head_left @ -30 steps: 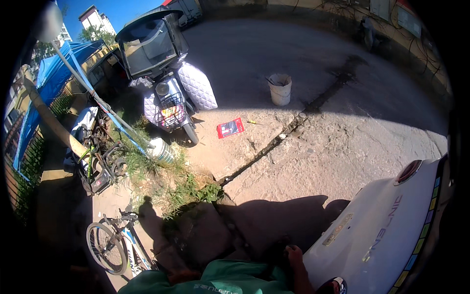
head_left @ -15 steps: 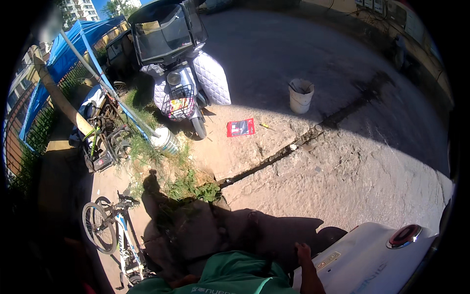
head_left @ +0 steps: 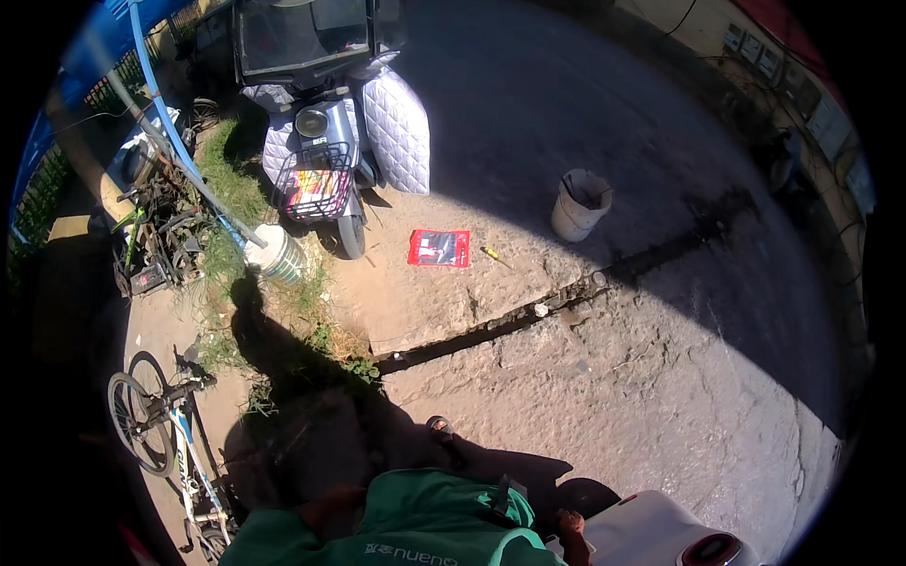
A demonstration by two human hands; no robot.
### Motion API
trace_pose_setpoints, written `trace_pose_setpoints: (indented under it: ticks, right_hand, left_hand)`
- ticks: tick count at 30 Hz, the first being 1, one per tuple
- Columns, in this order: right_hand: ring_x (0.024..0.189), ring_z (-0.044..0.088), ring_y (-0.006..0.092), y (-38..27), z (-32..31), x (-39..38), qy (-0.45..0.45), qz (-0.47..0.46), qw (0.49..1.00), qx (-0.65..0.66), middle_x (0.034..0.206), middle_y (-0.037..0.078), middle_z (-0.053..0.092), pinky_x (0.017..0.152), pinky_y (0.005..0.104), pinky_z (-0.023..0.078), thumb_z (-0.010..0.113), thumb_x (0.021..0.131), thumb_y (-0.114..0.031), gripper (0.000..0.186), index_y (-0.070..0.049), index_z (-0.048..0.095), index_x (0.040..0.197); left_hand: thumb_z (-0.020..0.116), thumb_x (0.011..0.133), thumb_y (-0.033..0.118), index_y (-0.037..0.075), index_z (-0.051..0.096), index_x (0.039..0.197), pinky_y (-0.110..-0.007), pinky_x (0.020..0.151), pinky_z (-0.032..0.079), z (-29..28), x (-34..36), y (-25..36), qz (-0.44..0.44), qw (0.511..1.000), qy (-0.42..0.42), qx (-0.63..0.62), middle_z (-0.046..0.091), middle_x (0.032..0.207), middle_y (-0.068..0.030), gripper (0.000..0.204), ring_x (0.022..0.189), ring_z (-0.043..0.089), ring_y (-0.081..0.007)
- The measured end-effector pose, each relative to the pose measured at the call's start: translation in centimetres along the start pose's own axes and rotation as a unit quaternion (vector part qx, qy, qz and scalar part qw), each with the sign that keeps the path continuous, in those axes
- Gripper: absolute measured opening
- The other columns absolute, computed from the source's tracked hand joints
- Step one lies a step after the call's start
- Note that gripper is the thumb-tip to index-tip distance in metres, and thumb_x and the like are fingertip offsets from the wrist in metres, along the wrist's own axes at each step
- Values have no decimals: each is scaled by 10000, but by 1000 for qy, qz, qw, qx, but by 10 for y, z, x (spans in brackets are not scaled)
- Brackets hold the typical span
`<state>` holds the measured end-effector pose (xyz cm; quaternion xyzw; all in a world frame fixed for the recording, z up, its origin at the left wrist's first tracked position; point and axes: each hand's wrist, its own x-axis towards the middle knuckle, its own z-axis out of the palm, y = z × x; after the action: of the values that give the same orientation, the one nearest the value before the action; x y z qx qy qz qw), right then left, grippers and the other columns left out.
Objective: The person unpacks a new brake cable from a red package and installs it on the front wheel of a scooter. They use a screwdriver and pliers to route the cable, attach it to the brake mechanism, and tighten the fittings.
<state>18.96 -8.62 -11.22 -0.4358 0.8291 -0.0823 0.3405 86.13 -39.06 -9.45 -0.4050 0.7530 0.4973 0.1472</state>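
My right hand [head_left: 570, 523] is low in the picture, beside a white vehicle body [head_left: 651, 524] with a red lamp [head_left: 710, 550]. Its fingers look curled; whether anything is inside them is hidden. Of my left arm [head_left: 330, 511] only a dim, shaded part shows by the green shirt [head_left: 425, 519], and its fingers cannot be made out. My sandalled foot [head_left: 440, 429] pokes out ahead of the shirt. Farther off on the concrete lie a flat red-and-black package [head_left: 439, 249] and a small yellow-handled tool [head_left: 492, 254], both away from my hands.
A parked scooter [head_left: 326, 132] with a windshield, quilted cover and front basket stands far left of centre. A white bucket [head_left: 578, 212] holds some tools. A cracked gutter [head_left: 472, 340] crosses the ground. Left are a bicycle [head_left: 189, 453], a pole in a bucket [head_left: 274, 253] and scrap parts [head_left: 156, 250].
The view has tilted down and shifted, so the scooter and package appear farther left. My foot has come into sight. My right hand shows lower, still beside the white vehicle.
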Motion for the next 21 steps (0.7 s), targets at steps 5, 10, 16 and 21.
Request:
trace_pose_setpoints:
  ticks: [5,10,16,21]
  right_hand:
    - [758,643,324,14,-50,43,87,-34,996,6,806,106,668,679,395,527,628,839,-258,118,-150,666,870]
    - [790,653,355,-113,-146,125,-42,-95,987,-121,820,106,669,660,465,530,663,786,-193,74,-174,667,858]
    - [748,680,227,-102,-189,298,-158,213,923,280,821,68,691,626,365,532,699,801,-210,126,-147,710,910]
    - [637,646,203,-157,-284,469,-146,268,879,365,809,69,678,532,324,523,685,838,-187,202,-74,658,1004]
  left_hand:
    - [531,950,281,137,561,1116,-508,649,489,-131,88,133,-12,965,73,251,619,891,-149,222,780,609,-390]
    - [562,912,285,161,557,1157,-490,647,516,-167,129,137,-33,979,110,166,646,893,-155,275,770,648,-389]
    - [507,912,342,202,552,1167,-432,596,476,-151,157,158,-217,971,99,-26,610,846,-108,294,701,599,-304]
    - [517,900,502,179,603,1010,-300,393,284,-162,164,231,-506,677,125,-519,535,705,-88,352,438,360,-146]
